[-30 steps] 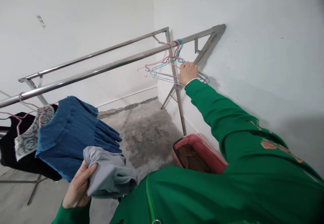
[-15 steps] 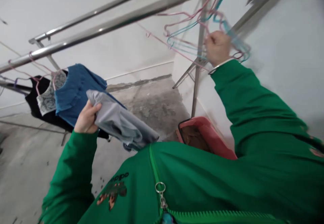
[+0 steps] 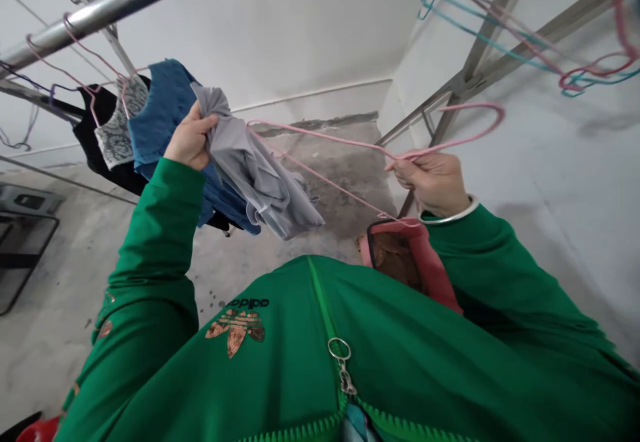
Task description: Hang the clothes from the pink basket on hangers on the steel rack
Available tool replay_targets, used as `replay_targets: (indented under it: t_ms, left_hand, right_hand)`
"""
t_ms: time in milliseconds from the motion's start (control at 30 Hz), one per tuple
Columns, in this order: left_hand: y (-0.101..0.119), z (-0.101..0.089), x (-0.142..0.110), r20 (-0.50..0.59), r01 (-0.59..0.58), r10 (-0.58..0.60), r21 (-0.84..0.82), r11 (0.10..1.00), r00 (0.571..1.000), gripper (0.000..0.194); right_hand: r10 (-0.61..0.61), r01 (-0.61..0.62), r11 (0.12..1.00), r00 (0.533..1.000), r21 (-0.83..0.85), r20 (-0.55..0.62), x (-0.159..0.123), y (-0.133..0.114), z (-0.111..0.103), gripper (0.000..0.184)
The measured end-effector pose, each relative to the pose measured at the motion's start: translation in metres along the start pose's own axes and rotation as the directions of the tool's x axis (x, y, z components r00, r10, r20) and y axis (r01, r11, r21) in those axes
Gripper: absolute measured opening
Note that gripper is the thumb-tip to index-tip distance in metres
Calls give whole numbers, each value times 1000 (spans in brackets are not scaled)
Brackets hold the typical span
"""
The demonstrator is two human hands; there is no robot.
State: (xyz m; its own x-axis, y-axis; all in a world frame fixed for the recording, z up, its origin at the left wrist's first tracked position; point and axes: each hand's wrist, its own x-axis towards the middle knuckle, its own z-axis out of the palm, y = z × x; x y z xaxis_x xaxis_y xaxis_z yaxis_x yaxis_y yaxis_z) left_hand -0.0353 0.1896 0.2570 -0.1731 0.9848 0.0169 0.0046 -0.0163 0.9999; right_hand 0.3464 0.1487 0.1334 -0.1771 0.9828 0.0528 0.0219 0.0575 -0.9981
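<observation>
Wire hangers [image 3: 500, 15] cut off top rt, red basket [image 3: 430, 255] partly behind green jacket [image 3: 380, 355], contents unclr

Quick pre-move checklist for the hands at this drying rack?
Grip on grey garment: ok, bunched in the left hand.
Grip on pink wire hanger: ok, pinched by the right hand.
Hanger apart from the pink and blue wire hangers: ok.
Garment on hanger: cannot tell, the wire crosses it in view.
Hanger clear of red basket: cannot tell, its lower wire ends near the rim.
A free hand: not ok, both hold something.
</observation>
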Motion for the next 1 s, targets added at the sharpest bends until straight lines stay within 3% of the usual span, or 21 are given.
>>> replay_targets:
  t_ms: [100,367,633,700,767,867,1000]
  left_hand:
    - [-3,-1,3,-21,0,0,-8,1000,1000,40]
    - [-13,5,2,35,-24,22,66,997,999,44]
    - [-54,58,-16,236,-79,45,138,987,971,34]
    - [-61,62,-17,259,-95,49,166,982,965,32]
    - [-62,56,-13,254,-103,49,204,973,966,30]
    - [-56,32,-2,198,-116,59,289,950,978,24]
    - [-46,5,9,60,5,-28,349,937,998,30]
  right_hand:
    - [-142,139,981,990,-139,-12,-13,-9,-2,30]
    - [-80,117,959,986,-259,148,-4,2,25,34]
    - [-94,128,978,975,-166,200,31,20,110,27]
    - [-99,132,975,978,-177,183,42,19,118,27]
    - [-123,153,969,980,-192,159,51,15,111,26]
    - [-158,189,956,976,-224,150,58,8,83,26]
    - [-115,172,941,972,-291,202,50,-2,51,33]
